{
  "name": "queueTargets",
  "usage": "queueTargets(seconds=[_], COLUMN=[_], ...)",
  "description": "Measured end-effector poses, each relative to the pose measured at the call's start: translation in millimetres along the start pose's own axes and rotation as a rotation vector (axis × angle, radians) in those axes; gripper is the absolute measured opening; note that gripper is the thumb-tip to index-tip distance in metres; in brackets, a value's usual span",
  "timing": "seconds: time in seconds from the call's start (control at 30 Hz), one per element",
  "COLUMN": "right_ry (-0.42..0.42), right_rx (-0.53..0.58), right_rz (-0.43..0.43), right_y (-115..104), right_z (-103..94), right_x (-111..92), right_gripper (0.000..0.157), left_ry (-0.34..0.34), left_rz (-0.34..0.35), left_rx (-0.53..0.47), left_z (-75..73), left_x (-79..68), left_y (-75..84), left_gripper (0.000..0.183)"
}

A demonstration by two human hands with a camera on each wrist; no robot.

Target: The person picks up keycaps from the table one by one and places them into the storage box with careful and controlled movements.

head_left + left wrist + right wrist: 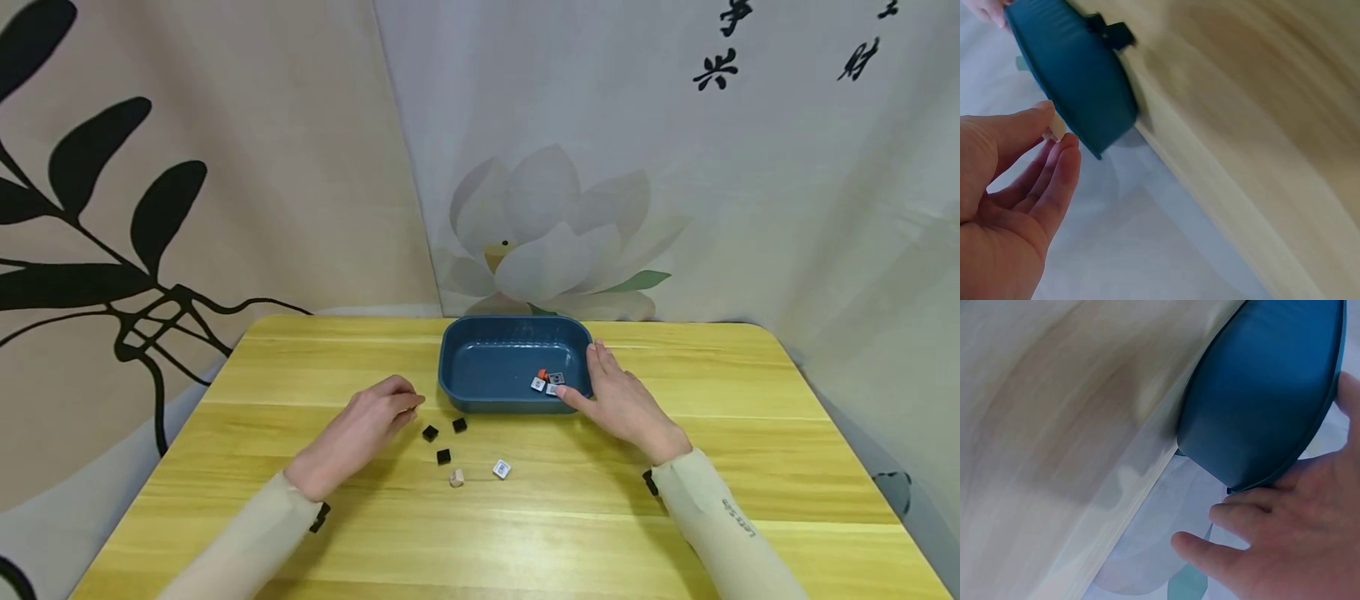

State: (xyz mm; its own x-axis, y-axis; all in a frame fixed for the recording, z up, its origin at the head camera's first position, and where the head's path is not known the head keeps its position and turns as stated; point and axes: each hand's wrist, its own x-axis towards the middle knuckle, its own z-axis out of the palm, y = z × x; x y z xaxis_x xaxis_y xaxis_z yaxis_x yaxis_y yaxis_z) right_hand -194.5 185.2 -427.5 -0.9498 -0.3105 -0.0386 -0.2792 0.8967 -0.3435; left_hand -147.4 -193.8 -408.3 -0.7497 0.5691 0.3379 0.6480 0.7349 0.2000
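My left hand [366, 421] pinches a small beige cube [1056, 126] between thumb and fingertips, just left of the blue tray [495, 408]. Spread along the tray's right end, my right hand [626, 402] keeps its fingers straight against the outer wall, while the thumb lies over the front rim. Several small cubes sit in the tray's front right part: white cubes [537, 384] with dark marks and an orange cube [543, 374]. Between the hands on the table are three black cubes [444, 457], another beige cube [457, 477] and a white cube [502, 469].
The wooden table [600, 542] carries the tray near its back edge. Behind it hangs a pale printed cloth [315, 150] with a leaf and flower pattern.
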Motion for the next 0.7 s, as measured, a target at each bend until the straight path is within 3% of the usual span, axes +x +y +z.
queueTargets(seconds=[0.3, 0.7], right_ry=[0.010, 0.019], right_rx=[0.001, 0.007], right_rz=[0.000, 0.005], right_y=[0, 1], right_z=[0.5, 1.2], right_x=[0, 0], right_gripper=[0.102, 0.102], left_ry=[0.082, 0.096], left_rz=[0.010, -0.006], left_rx=[-0.038, -0.071], left_z=[6.6, 18.6], left_x=[28.3, 60.4], left_y=[11.8, 23.4], left_gripper=[0.021, 0.021])
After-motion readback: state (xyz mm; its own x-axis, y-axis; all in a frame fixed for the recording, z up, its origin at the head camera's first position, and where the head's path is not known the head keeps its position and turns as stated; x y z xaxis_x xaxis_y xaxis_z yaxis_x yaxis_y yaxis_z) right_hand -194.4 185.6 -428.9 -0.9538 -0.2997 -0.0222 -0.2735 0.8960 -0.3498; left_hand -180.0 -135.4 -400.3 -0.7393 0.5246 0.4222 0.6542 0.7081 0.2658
